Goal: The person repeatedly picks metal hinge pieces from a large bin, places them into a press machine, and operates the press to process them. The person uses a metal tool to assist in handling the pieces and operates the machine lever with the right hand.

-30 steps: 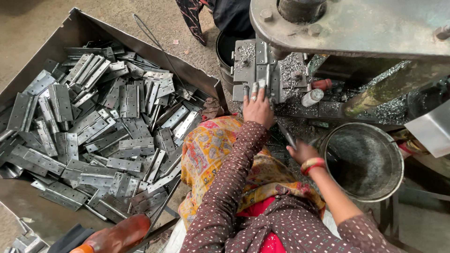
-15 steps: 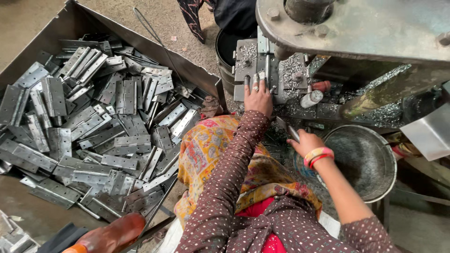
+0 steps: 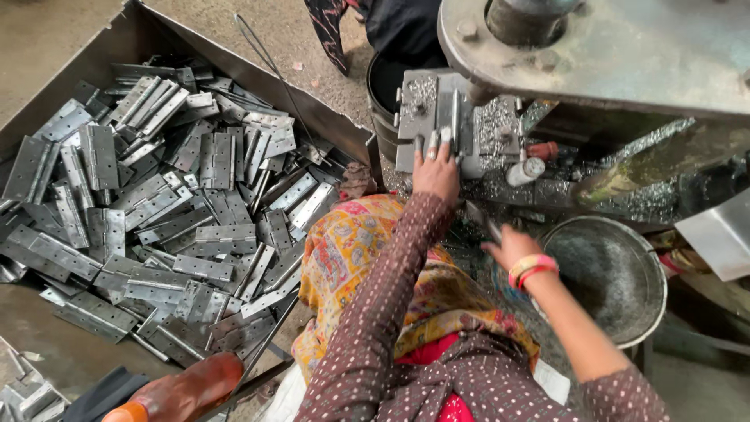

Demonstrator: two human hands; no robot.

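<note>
I see my left hand (image 3: 436, 170) lying flat, fingers spread apart, on the grey press block (image 3: 437, 117). My right hand (image 3: 506, 244) pinches a small metal piece (image 3: 483, 220) beside the round pan (image 3: 613, 273).

A tray (image 3: 101, 47) of hinges (image 3: 156, 211) lies at left. The press (image 3: 594, 55) stands far right, its block (image 3: 445, 117) below it with the left hand (image 3: 436, 173) on it. The pan (image 3: 617, 273) sits nearer, right of the right hand (image 3: 509, 246).
</note>
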